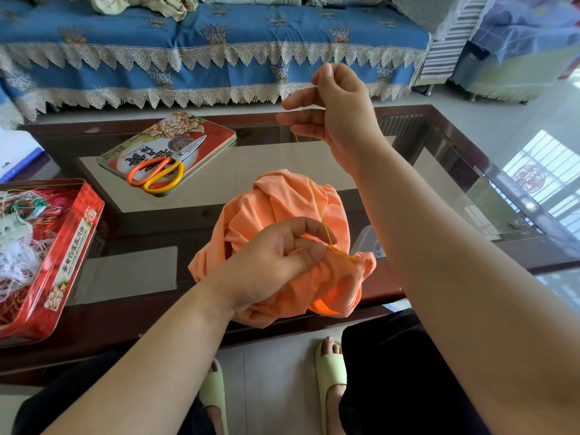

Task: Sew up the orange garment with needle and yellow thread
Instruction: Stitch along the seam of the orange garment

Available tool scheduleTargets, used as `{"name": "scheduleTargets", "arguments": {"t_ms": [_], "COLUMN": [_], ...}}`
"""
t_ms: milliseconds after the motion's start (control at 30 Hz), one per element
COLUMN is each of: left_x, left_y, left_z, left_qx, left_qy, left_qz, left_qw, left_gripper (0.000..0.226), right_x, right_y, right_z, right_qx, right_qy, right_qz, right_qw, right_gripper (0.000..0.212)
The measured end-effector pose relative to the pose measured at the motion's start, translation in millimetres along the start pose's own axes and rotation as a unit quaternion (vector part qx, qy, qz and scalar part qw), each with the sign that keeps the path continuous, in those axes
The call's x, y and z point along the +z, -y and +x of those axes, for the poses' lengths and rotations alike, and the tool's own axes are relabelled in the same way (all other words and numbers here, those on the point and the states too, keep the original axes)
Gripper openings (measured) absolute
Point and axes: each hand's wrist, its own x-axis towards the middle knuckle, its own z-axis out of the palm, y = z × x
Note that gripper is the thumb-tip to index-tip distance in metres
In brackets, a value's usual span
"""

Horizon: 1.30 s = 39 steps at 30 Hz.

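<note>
Up high, the right hand (337, 113) pinches the needle (311, 94), yellow thread (317, 202) running taut down to the orange garment (282, 208), bunched in the left hand's (266, 265) grip above the tabletop (219, 171).

A dark wood counter (445, 120) with a glass top stands in front of a sofa under a blue patterned cover with cream lace trim (219, 54). On the counter's far left part lies a flat red tin lid printed with flowers (216, 133), and orange- and yellow-handled scissors (166, 167) rest on that lid. At the counter's near left edge sits an open red rectangular tin (75, 246) holding tangled coloured threads (22, 246). Pale green slippers (331, 368) show on the floor just below the counter's near edge.
</note>
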Motion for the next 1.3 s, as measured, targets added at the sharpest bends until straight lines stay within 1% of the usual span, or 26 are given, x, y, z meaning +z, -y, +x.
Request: {"name": "scheduleTargets", "arguments": {"t_ms": [133, 300, 400, 467, 633, 800, 1000, 1133, 1233, 1300], "left_x": [1.2, 1.9, 2.2, 2.7, 3.0, 0.0, -4.6, -1.0, -1.1, -4.1], "left_y": [-0.2, 0.0, -1.0, -1.5, 0.5, -0.5, 7.9, 11.8, 17.4, 19.3], "left_z": [-0.3, -0.6, -0.4, 0.5, 1.8, 1.6, 4.4, 7.6, 13.5, 18.0], "left_qx": [-0.021, -0.026, -0.029, -0.028, -0.022, -0.053, -0.068, -0.081, -0.079, -0.070], "left_qy": [0.025, 0.032, 0.027, 0.026, -0.003, 0.019, 0.045, 0.020, -0.031, -0.074], "left_qz": [0.019, 0.031, 0.023, 0.021, 0.027, 0.035, 0.113, 0.109, 0.168, 0.171], "left_qw": [0.999, 0.999, 0.999, 0.999, 0.999, 0.998, 0.990, 0.991, 0.982, 0.980], "left_gripper": [0.012, 0.015, 0.010, 0.013, 0.008, 0.011, 0.011, 0.013, 0.015, 0.015], "right_x": [-3.9, -7.6, -9.5, -10.3, -10.3, -14.9, -20.5, -18.5, -11.2, -3.8], "right_y": [-0.2, -1.0, -2.7, -4.4, -11.3, -6.1, -8.5, -11.4, -10.5, -10.9], "right_z": [3.7, 6.6, 6.6, 5.6, 3.3, 4.6, 5.2, 1.8, -3.1, -8.6], "right_qx": [-0.020, -0.039, -0.042, -0.040, -0.036, -0.057, -0.051, -0.020, 0.020, 0.055], "right_qy": [-0.010, -0.015, -0.017, -0.017, -0.025, -0.056, -0.074, -0.061, -0.040, -0.023], "right_qz": [0.035, 0.053, 0.057, 0.058, 0.059, 0.068, 0.057, 0.099, 0.140, 0.158], "right_qw": [0.999, 0.998, 0.997, 0.997, 0.997, 0.995, 0.994, 0.993, 0.989, 0.986], "right_gripper": [0.024, 0.026, 0.027, 0.027, 0.027, 0.025, 0.024, 0.025, 0.025, 0.024]}}
